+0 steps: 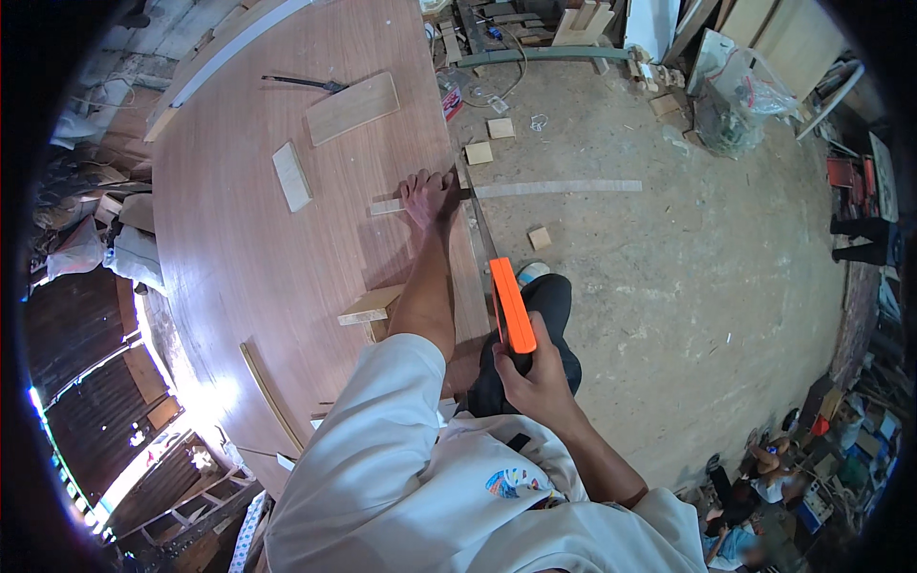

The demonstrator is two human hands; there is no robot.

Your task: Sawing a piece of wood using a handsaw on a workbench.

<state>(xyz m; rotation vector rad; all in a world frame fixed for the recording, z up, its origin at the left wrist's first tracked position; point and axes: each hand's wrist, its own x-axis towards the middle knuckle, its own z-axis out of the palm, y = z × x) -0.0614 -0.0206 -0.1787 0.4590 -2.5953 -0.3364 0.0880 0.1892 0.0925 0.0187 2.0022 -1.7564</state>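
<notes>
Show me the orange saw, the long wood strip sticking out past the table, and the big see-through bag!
Orange-handled handsaw (511,298): head view, on its handle.
Long wooden strip (549,189): head view, on its overhanging part.
Clear plastic bag (734,122): head view, on its bulging side.

There were two hands, one saw and one strip overhanging the one table. Two short boards lay flat there, and three small blocks sat on the floor nearby.

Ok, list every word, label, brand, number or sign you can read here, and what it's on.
None can be read.
Orange saw handle: no lettering shows.
White shirt: a colourful print, no legible words.
Red-and-white packet near the top: markings, if any, too small to read.
</notes>
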